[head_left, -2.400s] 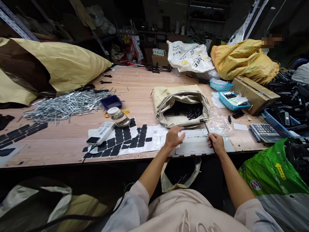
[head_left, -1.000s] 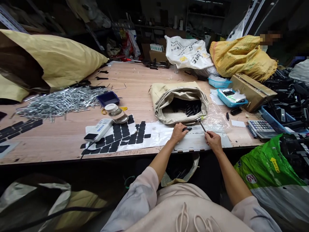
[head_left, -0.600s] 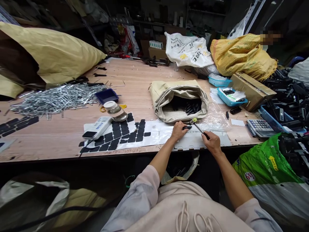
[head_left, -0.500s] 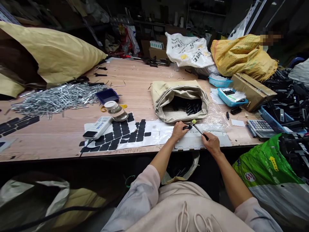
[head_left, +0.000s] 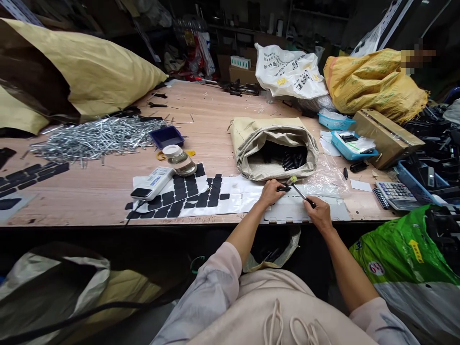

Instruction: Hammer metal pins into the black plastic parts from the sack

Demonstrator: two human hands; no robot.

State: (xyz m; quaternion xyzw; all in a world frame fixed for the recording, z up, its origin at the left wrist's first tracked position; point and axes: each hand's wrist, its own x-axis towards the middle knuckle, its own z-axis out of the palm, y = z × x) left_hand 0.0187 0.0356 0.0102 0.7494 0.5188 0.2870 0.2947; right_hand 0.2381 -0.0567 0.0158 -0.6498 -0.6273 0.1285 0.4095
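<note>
Hammer — within the right hand

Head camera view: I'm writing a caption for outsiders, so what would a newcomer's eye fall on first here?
Probably the beige sack on the wooden table, its open mouth facing the person and showing black pieces inside. Just in front of it, the right hand grips a hammer-like tool, its head close to the left hand. At the picture's left, a heap of shiny metal rods also stands out.
</note>
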